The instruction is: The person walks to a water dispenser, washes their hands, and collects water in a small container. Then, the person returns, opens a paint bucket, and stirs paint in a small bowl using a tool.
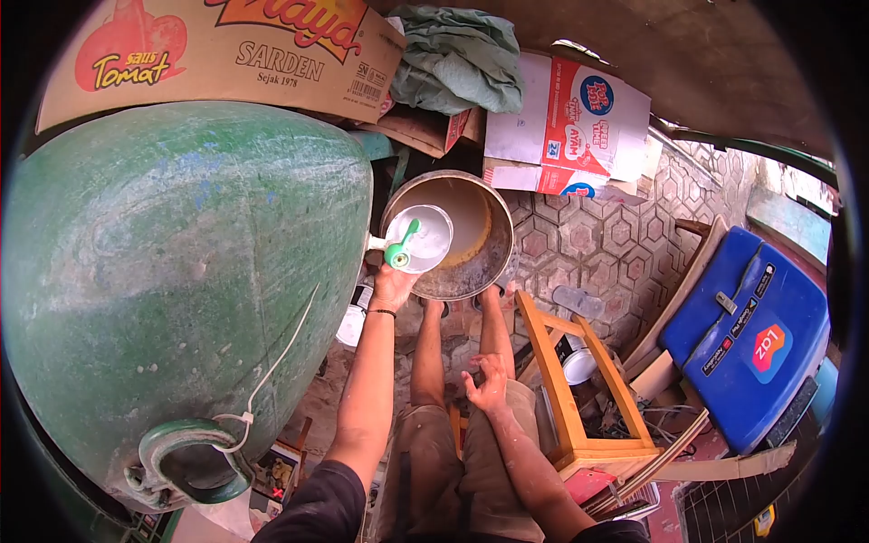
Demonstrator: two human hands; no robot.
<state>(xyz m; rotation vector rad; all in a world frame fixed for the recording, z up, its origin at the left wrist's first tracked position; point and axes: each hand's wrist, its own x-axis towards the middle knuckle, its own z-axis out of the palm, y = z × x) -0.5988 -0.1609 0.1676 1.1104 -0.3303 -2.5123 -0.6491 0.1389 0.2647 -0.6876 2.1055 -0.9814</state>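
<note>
My left hand [395, 287] is wrapped round the side of a white container [433, 237], just below a green-handled tap [401, 251] on the large green tank [190, 290]. The container is held over a wide metal pot [463, 285] with cloudy liquid inside. How the fingers close under the container is partly hidden. My right hand [489, 385] hovers near my right knee with its fingers apart and bent, holding nothing.
Cardboard boxes [579, 136] and a grey-green cloth [457, 68] lie beyond the pot. On the right are a wooden stool frame [552, 385] and a blue bag [751, 339]. A clear plastic bottle [579, 301] lies on the paving [625, 226].
</note>
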